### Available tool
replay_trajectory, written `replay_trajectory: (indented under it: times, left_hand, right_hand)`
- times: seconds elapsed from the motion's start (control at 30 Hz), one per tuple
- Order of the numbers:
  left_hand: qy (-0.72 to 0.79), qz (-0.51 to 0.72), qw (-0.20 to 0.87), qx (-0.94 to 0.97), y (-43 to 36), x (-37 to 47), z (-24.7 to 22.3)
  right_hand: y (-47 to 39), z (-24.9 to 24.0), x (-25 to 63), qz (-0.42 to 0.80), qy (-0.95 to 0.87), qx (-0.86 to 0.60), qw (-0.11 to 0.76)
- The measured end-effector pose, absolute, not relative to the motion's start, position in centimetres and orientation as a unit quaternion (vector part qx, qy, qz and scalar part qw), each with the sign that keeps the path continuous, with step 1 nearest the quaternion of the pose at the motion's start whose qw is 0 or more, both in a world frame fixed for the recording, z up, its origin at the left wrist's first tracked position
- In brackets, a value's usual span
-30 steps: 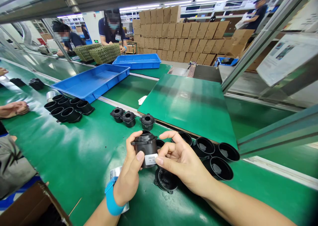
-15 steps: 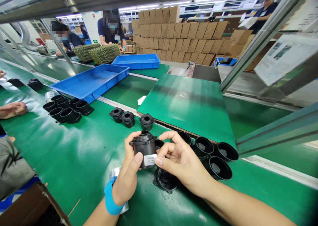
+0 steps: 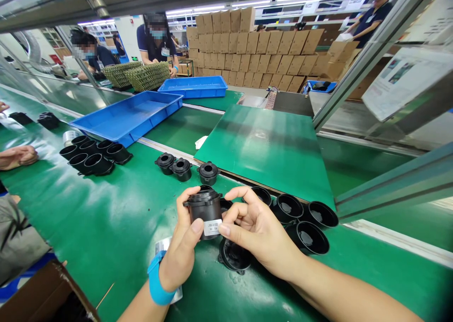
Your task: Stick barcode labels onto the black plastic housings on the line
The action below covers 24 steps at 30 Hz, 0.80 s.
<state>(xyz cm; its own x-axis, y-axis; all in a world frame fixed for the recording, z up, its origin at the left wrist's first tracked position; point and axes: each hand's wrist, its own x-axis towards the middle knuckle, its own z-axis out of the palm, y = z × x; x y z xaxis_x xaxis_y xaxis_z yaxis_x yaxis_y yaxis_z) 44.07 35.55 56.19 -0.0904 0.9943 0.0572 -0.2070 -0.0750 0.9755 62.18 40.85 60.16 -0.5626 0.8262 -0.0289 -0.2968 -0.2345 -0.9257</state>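
Holding a label against a black cup looks to be the step in hand. Near to far:

- Left hand (image 3: 184, 253): wrapped round the cup (image 3: 202, 210), thumb on its front. Cup near upright, raised over the bench (image 3: 141, 209).
- Right hand (image 3: 260, 227): thumb and forefinger pinched at the right edge of the white label (image 3: 211, 227), other fingers loosely curled. Cannot tell how much of the label is stuck down.
- Printed sheet (image 3: 163, 244): partly hidden behind the left wrist.
- Next move at this label, my judgement: a firm left grip, the edge kept level, light thumb pressure so it lies without a crease. Letting go of the edge askew could set it crooked.
- Ribbed cup (image 3: 235, 258): on the bench, just under the hands.
- Open cups (image 3: 307, 238): 4 plain in view beside the right hand, mouths up; others partly hidden.
- Capped cups (image 3: 181, 169): 3, beyond the held one; 2 close together, 1 a little apart.
- Far left: a cluster of cups (image 3: 95, 164), 7 by my count; co-worker's hand (image 3: 21, 158) nearby.
- Beyond: blue tray (image 3: 130, 119), green board (image 3: 269, 147), stacked cartons (image 3: 226, 44).

Against the frame 1.0 s ago: grip and pinch unchanged, cup hardly moved. Whole view slid slightly left. Person (image 3: 373, 20) at far right has changed pose, arm now lowered towards the cartons.
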Motion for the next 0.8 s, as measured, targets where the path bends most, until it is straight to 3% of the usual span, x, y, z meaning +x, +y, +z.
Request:
replay_trajectory:
  times: [0.8]
  left_hand:
    - [0.449,0.586,0.515,0.436,35.50,44.04,56.27]
  right_hand:
    - [40.92,60.36,62.16,0.751,-0.471,-0.264,0.380]
